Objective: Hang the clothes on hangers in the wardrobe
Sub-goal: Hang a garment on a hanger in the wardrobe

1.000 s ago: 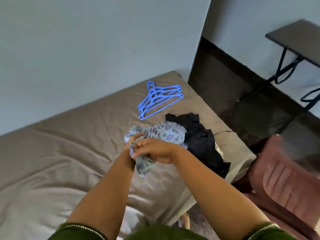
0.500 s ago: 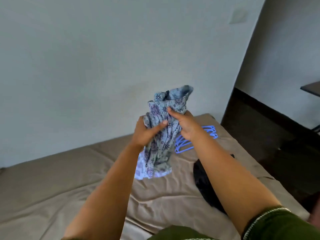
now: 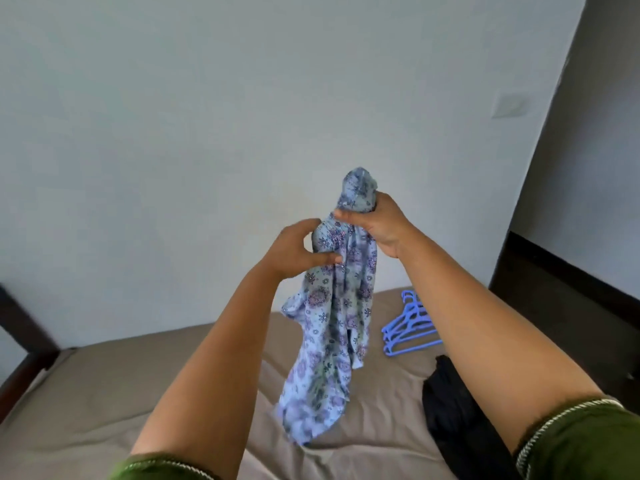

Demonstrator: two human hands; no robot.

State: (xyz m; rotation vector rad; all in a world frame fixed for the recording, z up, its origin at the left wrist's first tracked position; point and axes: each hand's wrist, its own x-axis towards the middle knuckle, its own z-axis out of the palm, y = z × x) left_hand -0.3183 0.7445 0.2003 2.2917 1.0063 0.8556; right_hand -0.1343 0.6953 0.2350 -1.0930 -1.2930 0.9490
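Dark wooden bed frame at the far left edge; tan bed sheet spread over the mattress, creased, running to the right edge of view
Left hand: raised above the bed, thumb and fingers pinching a fold of the floral garment just below its bunched top
Floral garment: pale blue cloth printed with purple flowers, held up in the air over the middle of the bed, hanging in a twisted length, lower hem close above the sheet
Right hand: fist wrapped round the gathered top of the same garment, a knob of cloth sticking out above the fingers
Blue plastic hangers: stacked flat near the bed's far right corner
Black garment: heaped at the right edge of the bed, partly behind the right forearm
Green sleeves: pale-trimmed cuffs on both upper arms
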